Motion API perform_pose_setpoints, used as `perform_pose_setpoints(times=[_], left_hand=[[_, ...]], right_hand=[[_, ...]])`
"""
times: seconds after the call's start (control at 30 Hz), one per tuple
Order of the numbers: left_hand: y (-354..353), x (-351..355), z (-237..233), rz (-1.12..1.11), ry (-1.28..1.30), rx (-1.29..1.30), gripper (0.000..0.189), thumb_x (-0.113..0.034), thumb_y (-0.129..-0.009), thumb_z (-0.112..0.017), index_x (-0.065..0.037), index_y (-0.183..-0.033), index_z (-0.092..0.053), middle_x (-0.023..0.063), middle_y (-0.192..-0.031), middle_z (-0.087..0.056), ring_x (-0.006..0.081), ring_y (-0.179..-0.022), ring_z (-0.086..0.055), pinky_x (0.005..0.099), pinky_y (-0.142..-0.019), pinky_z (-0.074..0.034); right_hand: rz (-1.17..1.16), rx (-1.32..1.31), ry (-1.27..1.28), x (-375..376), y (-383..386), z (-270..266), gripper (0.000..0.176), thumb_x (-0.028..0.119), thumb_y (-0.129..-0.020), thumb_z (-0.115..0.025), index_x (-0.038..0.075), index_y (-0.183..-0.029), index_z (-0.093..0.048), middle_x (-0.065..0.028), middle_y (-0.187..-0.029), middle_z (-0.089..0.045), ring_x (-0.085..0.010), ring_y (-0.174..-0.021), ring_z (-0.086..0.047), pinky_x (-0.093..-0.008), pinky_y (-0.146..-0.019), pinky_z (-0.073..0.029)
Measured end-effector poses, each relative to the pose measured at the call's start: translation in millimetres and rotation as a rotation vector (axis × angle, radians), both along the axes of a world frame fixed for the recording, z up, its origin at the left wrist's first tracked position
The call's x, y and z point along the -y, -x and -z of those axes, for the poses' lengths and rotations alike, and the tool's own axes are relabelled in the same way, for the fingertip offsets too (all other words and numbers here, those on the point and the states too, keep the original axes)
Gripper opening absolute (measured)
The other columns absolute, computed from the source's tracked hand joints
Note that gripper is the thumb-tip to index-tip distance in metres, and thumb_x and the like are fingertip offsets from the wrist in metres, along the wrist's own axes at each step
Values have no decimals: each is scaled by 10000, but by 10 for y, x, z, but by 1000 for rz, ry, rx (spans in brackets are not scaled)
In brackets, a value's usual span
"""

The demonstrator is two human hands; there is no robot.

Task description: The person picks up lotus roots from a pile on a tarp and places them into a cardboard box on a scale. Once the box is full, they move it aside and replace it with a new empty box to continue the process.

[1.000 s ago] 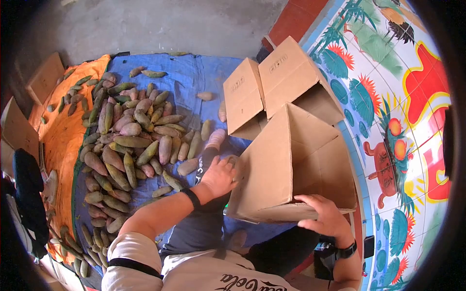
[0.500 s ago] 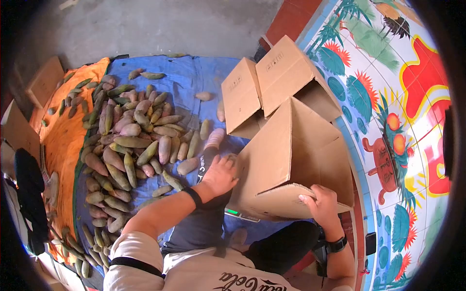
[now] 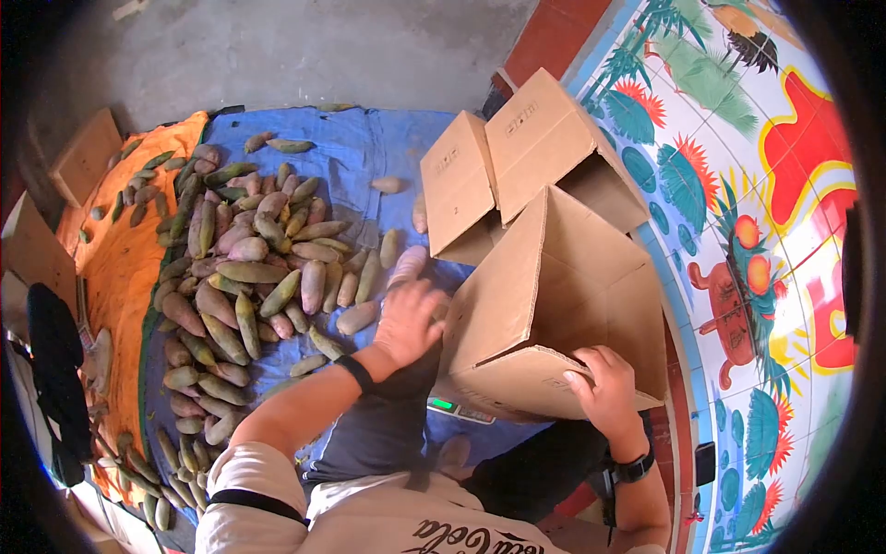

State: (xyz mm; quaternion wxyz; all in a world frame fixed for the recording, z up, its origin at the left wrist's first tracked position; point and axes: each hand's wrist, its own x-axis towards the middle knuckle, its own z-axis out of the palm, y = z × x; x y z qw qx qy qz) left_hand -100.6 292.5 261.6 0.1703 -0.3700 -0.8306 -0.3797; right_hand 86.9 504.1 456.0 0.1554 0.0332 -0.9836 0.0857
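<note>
Fingers somewhat apart, my left hand (image 3: 411,323) is over my lower leg, left of the large open cardboard box (image 3: 494,295), with nothing visible in it. My right hand (image 3: 604,388) grips the box's near flap, the thumb on the outer face and the fingers over the edge. Beneath the box, a scale (image 3: 460,410) with a lit green display shows partly. Left of my left hand, a big pile of green and purplish elongated tubers (image 3: 249,270) lies on a blue sheet (image 3: 365,138).
Two more cardboard boxes (image 3: 459,175) (image 3: 540,138) stand beyond the large one. An orange sheet (image 3: 115,268) with more tubers is at the left, beside cardboard pieces (image 3: 88,157). A painted tile wall (image 3: 729,305) runs along the right.
My left hand has moved slightly up and left, away from the box's side. The box has shifted a little, and my right hand has moved slightly left with its flap.
</note>
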Motion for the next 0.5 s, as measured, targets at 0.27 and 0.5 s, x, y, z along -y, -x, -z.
perform_pose_setpoints(times=[0.27, 0.5], left_hand=[[401, 856, 1090, -366, 364, 548, 495, -368, -832, -592, -95, -1235, -499, 151, -1191, -554, 341, -1159, -497, 484, -932, -413], [-420, 1736, 1925, -364, 813, 1031, 408, -310, -819, -544, -125, -1179, -593, 161, -1272, -547, 346, -1220, -476, 490, -1003, -379]], right_hand=[[53, -112, -33, -163, -303, -48, 372, 174, -756, -679, 23, -1084, -588, -184, -1029, -599, -377, -935, -561, -443, -827, -453], [201, -138, -101, -231, -451, 156, 395, 186, -750, -692, 24, -1090, -572, -191, -1014, -591, -382, -920, -546, -441, -805, -448]])
